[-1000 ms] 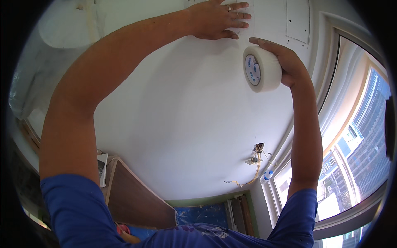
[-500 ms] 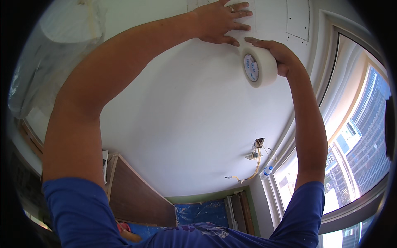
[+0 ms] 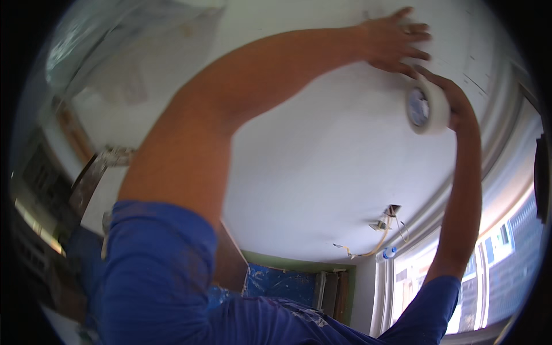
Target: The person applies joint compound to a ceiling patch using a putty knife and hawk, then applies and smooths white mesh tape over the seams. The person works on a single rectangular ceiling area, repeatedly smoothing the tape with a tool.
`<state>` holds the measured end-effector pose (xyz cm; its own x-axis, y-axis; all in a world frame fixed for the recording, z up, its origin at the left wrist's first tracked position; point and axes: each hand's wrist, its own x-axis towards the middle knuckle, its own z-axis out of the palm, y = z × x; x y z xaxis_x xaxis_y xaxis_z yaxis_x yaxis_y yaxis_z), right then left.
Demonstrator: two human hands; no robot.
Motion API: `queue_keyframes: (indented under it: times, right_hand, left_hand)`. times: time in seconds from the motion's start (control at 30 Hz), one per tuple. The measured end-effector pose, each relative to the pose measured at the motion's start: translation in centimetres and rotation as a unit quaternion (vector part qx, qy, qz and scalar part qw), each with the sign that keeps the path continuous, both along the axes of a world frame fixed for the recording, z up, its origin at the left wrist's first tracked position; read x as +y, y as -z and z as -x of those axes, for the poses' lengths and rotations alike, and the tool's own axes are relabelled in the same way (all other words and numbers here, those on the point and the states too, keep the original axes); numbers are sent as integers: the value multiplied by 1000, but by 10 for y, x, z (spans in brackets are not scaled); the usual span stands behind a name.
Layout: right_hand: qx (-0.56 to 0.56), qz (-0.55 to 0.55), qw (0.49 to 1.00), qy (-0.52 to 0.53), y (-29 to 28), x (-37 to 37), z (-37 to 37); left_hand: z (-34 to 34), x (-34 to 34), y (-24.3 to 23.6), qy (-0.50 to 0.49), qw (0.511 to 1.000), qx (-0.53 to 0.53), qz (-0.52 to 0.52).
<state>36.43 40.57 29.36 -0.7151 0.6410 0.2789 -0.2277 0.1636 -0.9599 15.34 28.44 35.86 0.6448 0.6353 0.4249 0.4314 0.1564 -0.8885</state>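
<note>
**Keep the spare hand flat and the roll close when taping a wall overhead**

So the left hand (image 3: 397, 45) is bare, fingers spread wide, and looks laid against the smooth white wall (image 3: 316, 155), though the blur means I can't swear every finger touches. The right hand (image 3: 454, 95) is wrapped round the wide, off-white roll of tape (image 3: 438, 112), with a fingertip reaching over its top.

My take on doing this well: press with the whole left palm, smooth outward from the middle, and keep the roll low and close to the wall so the strip gets an even pull. Too much tug and I'd expect it to lift or crease. I can't make out a loose strip, so check where the tape leaves the roll. Arms that high tire fast, so I'd go in short runs.

As for where the roll is: it's in the right hand, on that hand's left side, just below the left hand's fingers, round core facing left. Left thumb and right fingertip are so close I can't tell if they meet. All of that is up by the wall's upper right corner, near the pale window frame (image 3: 500, 132).

Further out, yellowish loose wires (image 3: 376, 244) hang from a square hole lower on the wall, well apart from the roll, toward the same right edge. Mind those with your elbow.
</note>
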Motion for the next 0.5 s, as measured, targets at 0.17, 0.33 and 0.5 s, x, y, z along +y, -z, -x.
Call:
queue_keyframes:
  times: [0.17,0.33,0.5]
  right_hand:
    - [-40,-36,998,28,-1,48,-46]
    - [-50,-66,991,109,10,2,-10]
    - [-80,70,973,204,-24,-16,-10]
  left_hand:
    - [-28,-23,78,243,932,-221,-152]
    - [11,-212,216,205,882,-418,-74]
    - [195,-388,236,-160,719,-673,63]
